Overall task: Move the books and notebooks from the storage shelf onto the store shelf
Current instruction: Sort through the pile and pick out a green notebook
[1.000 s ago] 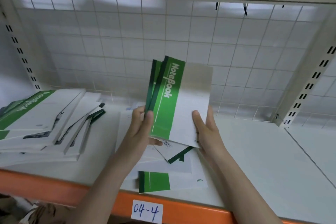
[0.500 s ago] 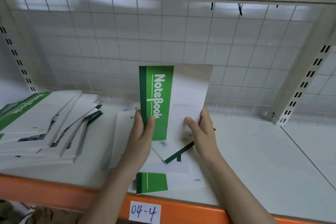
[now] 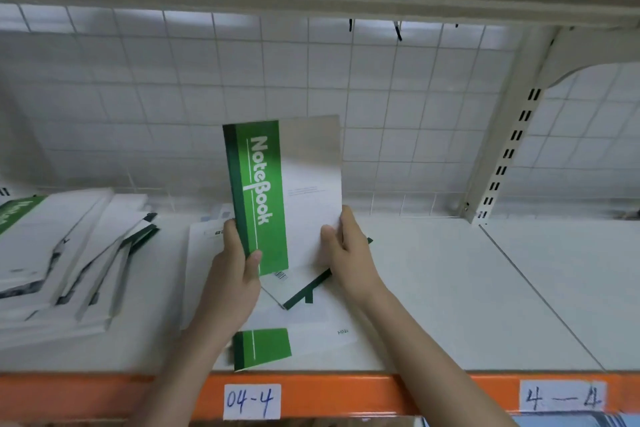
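Green-and-white notebook (image 3: 282, 198) stands upright between my hands, long axis vertical, bottom edge over loose notebooks (image 3: 311, 295) lying flat on the shelf (image 3: 450, 288). My left hand (image 3: 235, 270) pinches the green spine side, thumb in front; my right hand (image 3: 346, 250) grasps the white edge. Both equally near. Slumped stack (image 3: 69, 253) lies to the left, grid back panel (image 3: 381, 97) behind

Notebook stack (image 3: 52, 253) cropped at left edge; held notebook's (image 3: 284, 191) small print illegible.
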`<state>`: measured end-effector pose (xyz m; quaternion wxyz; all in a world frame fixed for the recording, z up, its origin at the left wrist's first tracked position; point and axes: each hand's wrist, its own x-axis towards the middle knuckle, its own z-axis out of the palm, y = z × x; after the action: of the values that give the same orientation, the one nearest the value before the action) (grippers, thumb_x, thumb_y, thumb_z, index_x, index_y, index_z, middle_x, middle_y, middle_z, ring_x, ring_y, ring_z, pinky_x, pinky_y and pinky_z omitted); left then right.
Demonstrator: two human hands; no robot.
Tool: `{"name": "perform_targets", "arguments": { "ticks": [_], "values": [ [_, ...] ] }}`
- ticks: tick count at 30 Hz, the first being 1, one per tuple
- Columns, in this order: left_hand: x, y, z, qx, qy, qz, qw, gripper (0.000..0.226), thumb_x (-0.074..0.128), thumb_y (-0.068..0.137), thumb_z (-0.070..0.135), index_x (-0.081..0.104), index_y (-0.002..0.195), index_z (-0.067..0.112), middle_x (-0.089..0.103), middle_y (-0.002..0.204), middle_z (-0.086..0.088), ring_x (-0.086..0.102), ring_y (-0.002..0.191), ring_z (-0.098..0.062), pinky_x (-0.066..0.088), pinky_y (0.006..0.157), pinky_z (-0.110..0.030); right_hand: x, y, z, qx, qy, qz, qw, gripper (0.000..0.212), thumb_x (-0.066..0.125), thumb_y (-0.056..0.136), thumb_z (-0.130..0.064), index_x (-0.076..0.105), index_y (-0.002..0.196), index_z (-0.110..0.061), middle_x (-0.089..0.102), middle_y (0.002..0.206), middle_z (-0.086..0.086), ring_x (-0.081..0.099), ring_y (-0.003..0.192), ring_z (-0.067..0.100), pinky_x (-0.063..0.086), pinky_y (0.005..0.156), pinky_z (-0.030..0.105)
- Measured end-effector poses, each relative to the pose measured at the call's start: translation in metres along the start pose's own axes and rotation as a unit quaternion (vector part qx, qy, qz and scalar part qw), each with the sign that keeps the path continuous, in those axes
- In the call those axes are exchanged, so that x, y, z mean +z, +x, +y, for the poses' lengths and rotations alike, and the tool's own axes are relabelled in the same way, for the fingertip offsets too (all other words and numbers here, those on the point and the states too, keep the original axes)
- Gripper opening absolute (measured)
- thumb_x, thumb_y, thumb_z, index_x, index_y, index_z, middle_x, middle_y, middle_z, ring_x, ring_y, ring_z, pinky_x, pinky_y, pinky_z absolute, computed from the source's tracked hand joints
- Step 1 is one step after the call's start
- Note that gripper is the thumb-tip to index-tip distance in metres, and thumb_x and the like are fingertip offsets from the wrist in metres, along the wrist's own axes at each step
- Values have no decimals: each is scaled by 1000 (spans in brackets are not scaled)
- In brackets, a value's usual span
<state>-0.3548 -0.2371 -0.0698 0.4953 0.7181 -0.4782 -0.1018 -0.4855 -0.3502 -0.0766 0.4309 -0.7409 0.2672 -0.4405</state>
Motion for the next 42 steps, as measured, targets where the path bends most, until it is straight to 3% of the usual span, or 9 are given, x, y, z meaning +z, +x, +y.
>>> {"name": "perform_targets", "arguments": {
  "ticks": [3,6,9,13,20,26,35,38,42],
  "values": [
    [-8,-4,23,17,-93,-32,995,61,41,97,0,14,144,27,56,119,13,59,90,0,53,68,-16,-15,-5,-15,-4,23,11,1000,24,43,96,-11,49,118,-18,59,102,-20,56,92,-4,48,80,17],
    [-1,-4,43,-33,-243,-70,967,64,39,97,-4,22,142,39,57,121,5,65,88,-17,55,55,-26,-37,-12,-26,73,33,14,997,34,42,96,-8,47,125,-25,59,102,-12,59,83,11,54,58,25],
    [24,-10,59,-58,-226,-94,968,55,37,97,-3,30,140,31,62,111,-7,63,68,-19,47,45,-24,-69,-20,-27,183,-3,-17,983,31,39,92,-4,52,118,-14,58,96,8,55,66,17,43,38,20],
    [72,-22,87,-111,-277,-117,947,43,33,94,-8,44,124,21,62,88,-13,57,50,-22,43,40,-26,-119,-39,-26,237,28,39,970,23,41,92,-4,55,109,-11,58,89,8,52,63,18,39,37,17],
    [173,-42,145,-113,-284,-154,940,33,34,95,-6,47,116,17,61,86,-16,57,51,-23,43,40,-24,-223,-77,-16,230,-13,127,965,18,45,93,-4,50,108,-12,57,93,7,56,64,16,42,37,16],
    [249,-61,204,-108,-284,-171,937,27,42,97,2,42,109,27,60,93,-4,59,61,-22,45,38,-22,-313,-101,-10,213,-75,163,960,16,49,93,-7,49,108,-12,57,92,9,55,59,17,41,35,16],
    [333,-94,271,-98,-286,-205,931,37,43,97,4,39,132,17,58,116,-11,61,77,-18,50,41,-23,-418,-139,5,214,-85,191,954,13,51,94,-11,52,106,-9,59,88,6,56,55,15,44,38,18],
    [355,-106,284,-86,-296,-207,929,36,44,97,4,39,127,23,58,116,-6,62,83,-18,50,45,-26,-445,-153,10,217,-70,206,952,14,51,93,-10,50,107,-13,59,90,5,57,60,16,45,39,18],
    [381,-119,298,-77,-307,-211,925,40,44,97,5,40,130,25,59,112,0,62,88,-15,51,51,-22,-474,-169,21,227,-45,219,948,21,57,89,-12,53,107,-22,65,107,5,64,92,26,57,74,39]
  ]
}}
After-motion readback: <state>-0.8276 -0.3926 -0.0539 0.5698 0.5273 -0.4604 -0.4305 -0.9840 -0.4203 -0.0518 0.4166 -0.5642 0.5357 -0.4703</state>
